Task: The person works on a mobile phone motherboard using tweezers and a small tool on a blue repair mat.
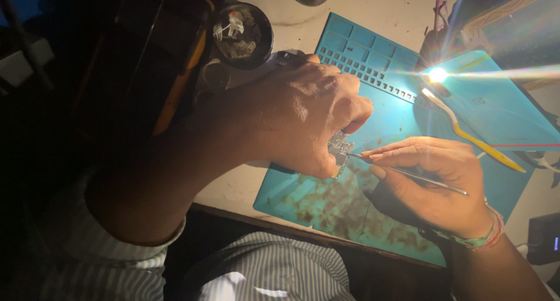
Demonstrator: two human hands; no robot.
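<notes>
Head view: left hand pinches small grey metallic component above teal silicone work mat. Right hand grips thin metal probe, tip touching it. Judgement: brace wrists, light pressure, short strokes.

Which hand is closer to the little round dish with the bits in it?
Left. The left hand lies just below and right of the round dish; the right hand, holding a thin tool, is farther right.

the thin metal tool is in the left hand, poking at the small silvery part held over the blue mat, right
Not quite: the head view shows the thin metal tool in the right hand. The left hand holds the small silvery part over the blue mat.
</notes>
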